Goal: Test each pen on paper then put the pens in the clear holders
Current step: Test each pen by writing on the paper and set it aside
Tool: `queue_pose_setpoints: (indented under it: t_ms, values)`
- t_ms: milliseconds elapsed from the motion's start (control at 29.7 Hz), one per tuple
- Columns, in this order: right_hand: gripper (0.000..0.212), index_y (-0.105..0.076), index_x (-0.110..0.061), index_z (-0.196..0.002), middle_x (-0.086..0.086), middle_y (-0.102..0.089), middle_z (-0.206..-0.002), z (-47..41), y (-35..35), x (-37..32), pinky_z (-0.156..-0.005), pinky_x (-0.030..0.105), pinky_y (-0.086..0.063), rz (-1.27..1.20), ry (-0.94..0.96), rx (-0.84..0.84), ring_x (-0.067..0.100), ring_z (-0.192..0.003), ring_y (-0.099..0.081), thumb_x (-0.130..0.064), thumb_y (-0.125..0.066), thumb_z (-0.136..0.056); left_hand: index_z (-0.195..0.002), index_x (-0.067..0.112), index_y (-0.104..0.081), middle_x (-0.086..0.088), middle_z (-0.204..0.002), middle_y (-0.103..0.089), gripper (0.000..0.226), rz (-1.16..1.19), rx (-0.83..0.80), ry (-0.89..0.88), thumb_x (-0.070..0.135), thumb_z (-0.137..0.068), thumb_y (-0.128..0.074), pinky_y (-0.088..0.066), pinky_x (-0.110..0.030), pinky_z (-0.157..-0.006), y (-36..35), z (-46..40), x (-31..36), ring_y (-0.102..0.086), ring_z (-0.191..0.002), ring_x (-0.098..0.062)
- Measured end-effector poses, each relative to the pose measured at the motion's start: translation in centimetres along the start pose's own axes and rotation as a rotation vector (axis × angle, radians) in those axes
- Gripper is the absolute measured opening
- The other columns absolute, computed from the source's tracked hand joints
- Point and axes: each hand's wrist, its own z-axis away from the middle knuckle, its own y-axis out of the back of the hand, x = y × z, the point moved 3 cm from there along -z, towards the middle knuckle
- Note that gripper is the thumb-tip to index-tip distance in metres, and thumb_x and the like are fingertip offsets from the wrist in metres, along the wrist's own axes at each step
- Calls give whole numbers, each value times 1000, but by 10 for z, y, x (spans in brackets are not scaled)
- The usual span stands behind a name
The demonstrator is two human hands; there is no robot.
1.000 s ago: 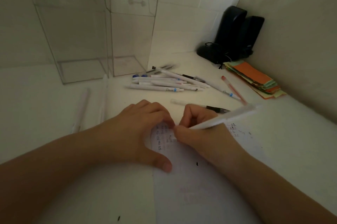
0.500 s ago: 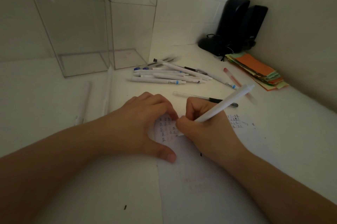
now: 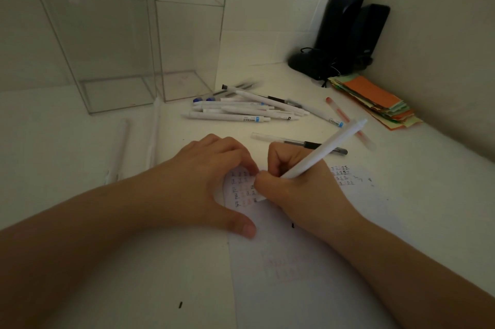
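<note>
My right hand [image 3: 300, 189] grips a white pen [image 3: 329, 147] with its tip down on the paper [image 3: 308, 261], beside rows of small test marks. Fingers spread, my left hand [image 3: 203, 181] lies flat on the sheet's left edge and holds nothing. A pile of several white pens [image 3: 246, 110] lies beyond the hands. Nearer are a clear pen with a black grip [image 3: 300, 142] and a red pen [image 3: 348, 121]. At the back left stand two tall clear holders, a left holder [image 3: 107, 55] and a right holder [image 3: 187, 47]; both look empty.
Two black speakers [image 3: 345, 36] with a cable fill the back right corner. A stack of coloured paper slips [image 3: 375, 100] lies by the right wall. Two pale pens [image 3: 120, 151] lie on the white tabletop at the left.
The white pen in my right hand has tilted more upright, its back end rising. The view has dipped slightly. My left hand stays pressed on the paper.
</note>
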Motion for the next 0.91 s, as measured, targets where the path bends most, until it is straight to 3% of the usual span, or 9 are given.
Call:
queue_pose_setpoints:
  t_ms: [270, 438, 506, 607, 776, 843, 911]
  values:
    - [33, -38, -8, -53, -8, -31, -42, 0, 1, -1, -39, 13, -27, 14, 8, -11, 4, -39, -29, 7, -60, -72, -109, 49, -39, 31, -114, -36, 70, -1, -4, -2, 81, -48, -52, -25, -15, -96, -1, 1, -1, -30, -110, 7]
    - [17, -53, -11, -70, 1, -56, -57, -2, 18, 0, -45, 13, -39, -182, -59, 218, 4, -48, -47, -13, -68, -78, -105, 57, -29, 36, -119, -26, 72, 41, -7, 20, 83, -42, -53, -25, -9, -92, 1, 2, 1, -23, -115, 12]
    - [9, -59, -16, -78, 3, -64, -64, -4, 19, -1, -46, 13, -41, -133, -29, 240, 3, -49, -51, -22, -63, -82, -108, 59, -28, 37, -119, -26, 74, 154, 76, 33, 81, -42, -56, -30, -9, -90, 5, 2, 3, -27, -116, 11]
    - [13, -53, -22, -79, -3, -59, -59, -4, 11, -2, -45, 9, -39, 40, 53, 118, 1, -46, -52, -18, -51, -92, -116, 52, -36, 32, -119, -35, 69, 294, 249, -111, 73, -56, -61, -32, -6, -89, 14, 5, 14, -37, -115, 2]
    - [30, -37, -34, -74, -15, -49, -59, -6, 0, 5, -52, 20, -44, 362, 124, -10, 2, -59, -52, -14, -54, -89, -102, 30, -61, 18, -113, -45, 41, 327, 212, -289, 45, -66, -71, -38, -11, -88, 11, 6, 36, -49, -110, -9]
    - [29, -35, -33, -73, -14, -46, -60, -6, -1, 6, -53, 30, -45, 385, 142, -19, 6, -57, -49, -16, -52, -89, -98, 28, -63, 19, -111, -46, 34, 337, 200, -297, 42, -68, -72, -39, -11, -87, 8, 6, 36, -50, -108, -7]
    - [28, -34, -34, -71, -14, -46, -58, -6, -2, 6, -50, 30, -43, 367, 164, -33, 6, -55, -47, -19, -50, -88, -95, 25, -64, 17, -108, -49, 31, 338, 207, -310, 38, -69, -73, -40, -11, -86, 8, 6, 36, -52, -104, -5]
